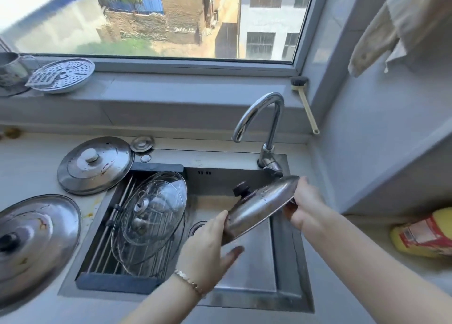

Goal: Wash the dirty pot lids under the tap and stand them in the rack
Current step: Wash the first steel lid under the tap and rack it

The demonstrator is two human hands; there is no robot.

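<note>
Both my hands hold a steel pot lid (259, 206) with a dark knob, tilted over the sink (288, 270) below the tap (259, 118). My left hand (208, 248) grips its lower rim and my right hand (305, 206) grips its upper rim. No water shows at the spout. A glass lid (151, 216) leans in the rack (107, 260) at the sink's left side. Two stained steel lids lie on the counter: one (95, 164) behind the rack, a larger one (34, 240) at the left edge.
A round perforated steamer tray (63, 76) and a metal cup (11, 67) stand on the windowsill. A brush (305, 103) leans in the window corner. A yellow bottle (423, 233) lies on the right counter. A sink strainer (142, 143) lies behind the rack.
</note>
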